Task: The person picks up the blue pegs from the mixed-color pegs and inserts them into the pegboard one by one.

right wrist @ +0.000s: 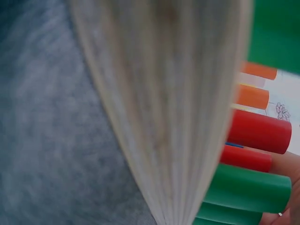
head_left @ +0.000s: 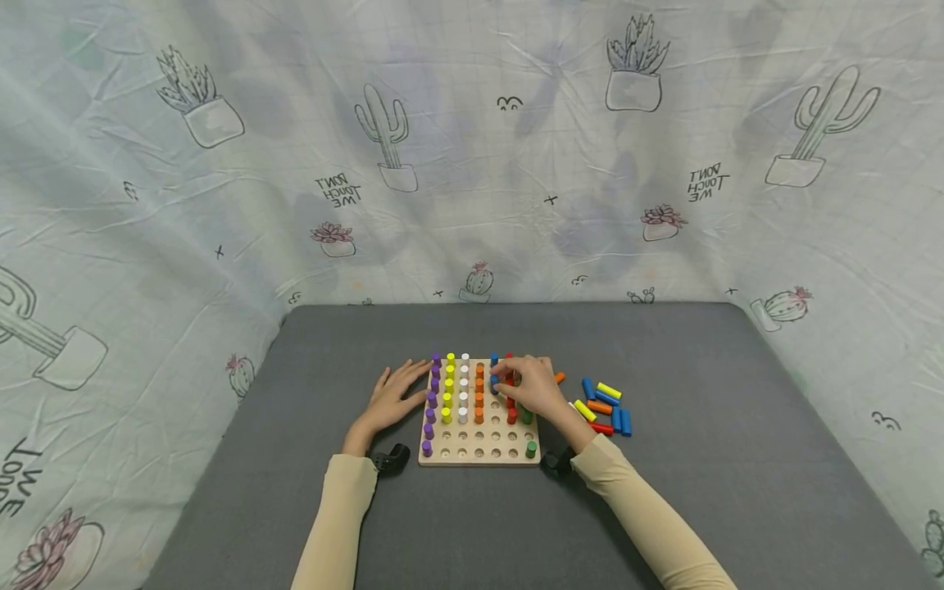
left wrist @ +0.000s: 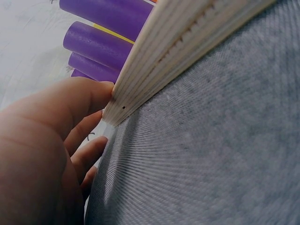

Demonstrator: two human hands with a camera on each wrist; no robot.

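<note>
— Cactus-printed cloth (head_left: 457,147) is being shown beyond a grey table (head_left: 664,508), at the middle of which a wooden pegboard (head_left: 472,459) is being filled out with coloured columns. How are the hands being employed?

— One blue peg (head_left: 495,384) is being pinched between the thumb and fingers of the right hand (head_left: 538,387), within the pegboard's blue column; so fine a grip is presumably being used to spare the crowded neighbours. Whether the peg is being seated in its hole cannot be told. By the left hand (head_left: 391,401), fingers spread and nothing gripped, the pegboard's left edge is being touched, probably for steadiness.

— Why are loose pegs (head_left: 626,423) being placed to the right?

— Supply is apparently being set within easy reach of the pinching hand.

— What is being added by the wrist views?

— From the left, contact of the left thumb (left wrist: 89,91) with the layered wooden edge, below purple pegs (left wrist: 96,42), is being revealed. From the right, red pegs (right wrist: 262,131) and green pegs (right wrist: 248,187) are being shown beside a blurred edge, while the pinch is being hidden; only overhead is it being displayed.
</note>
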